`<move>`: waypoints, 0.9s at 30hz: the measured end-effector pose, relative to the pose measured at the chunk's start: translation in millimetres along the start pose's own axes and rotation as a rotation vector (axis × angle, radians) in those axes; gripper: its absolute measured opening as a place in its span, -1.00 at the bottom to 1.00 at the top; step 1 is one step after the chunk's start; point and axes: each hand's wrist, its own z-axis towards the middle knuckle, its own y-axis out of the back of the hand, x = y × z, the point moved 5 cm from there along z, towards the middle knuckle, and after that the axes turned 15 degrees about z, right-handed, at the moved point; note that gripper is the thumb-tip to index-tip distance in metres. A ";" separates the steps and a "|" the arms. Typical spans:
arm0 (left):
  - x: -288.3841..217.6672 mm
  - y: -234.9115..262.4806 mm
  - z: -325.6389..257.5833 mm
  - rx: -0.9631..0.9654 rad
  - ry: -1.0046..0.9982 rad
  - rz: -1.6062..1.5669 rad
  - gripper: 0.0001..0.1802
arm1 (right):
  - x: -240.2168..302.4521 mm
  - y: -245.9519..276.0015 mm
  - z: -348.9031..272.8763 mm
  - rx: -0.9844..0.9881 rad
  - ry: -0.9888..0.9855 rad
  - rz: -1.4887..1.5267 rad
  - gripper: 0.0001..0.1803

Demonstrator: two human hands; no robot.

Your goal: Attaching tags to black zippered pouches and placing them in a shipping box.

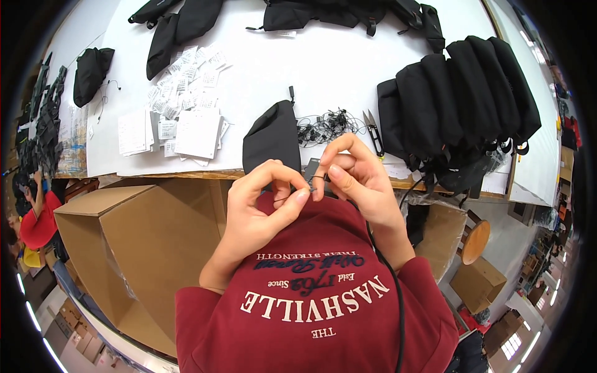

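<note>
With clock bearings taken from the meeting fingertips, a lone black pouch (93, 77) lies far off toward ten o'clock on the white desk (336, 68). Nearer, toward eight o'clock, an open cardboard box (149, 248) stands below the desk's edge. Loose paper labels (186, 81) spread toward ten o'clock, with white cards (198, 133) just beside them.

The left hand (264, 196) comes in from seven o'clock, its grip narrow, thumb and index finger pinched on a thin dark cord (318, 178). Just beyond, between ten and eleven o'clock, one black pouch (272, 138) lies on the desk, its zipper end pointing toward twelve.

A small dark tag (311, 168) sits between the hands at about twelve, its long axis running roughly from seven to one. It is nearer the right fingertips than the left (whether they touch it, I cannot tell). Past it, a tangle of black cords (329, 127) lies between twelve and one. The right hand (354, 177), from four o'clock, also has a narrow grip, fingertips at the cord.

Black-handled snips (373, 132) point toward twelve, between one and two o'clock; further right, a row of stacked black pouches (457, 99) leans at two.
</note>
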 end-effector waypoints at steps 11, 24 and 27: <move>10.2 -3.3 -2.9 0.015 0.109 -0.084 -0.92 | -1.6 -14.1 -4.2 0.058 0.308 -0.305 -0.85; 3.7 1.4 -1.4 0.023 0.126 0.181 -0.89 | 1.4 -15.7 -4.3 0.041 0.389 -0.576 -0.79; 4.3 1.2 -2.4 0.039 0.157 0.199 -0.88 | -0.2 -14.1 -5.6 0.046 0.352 -0.612 -0.77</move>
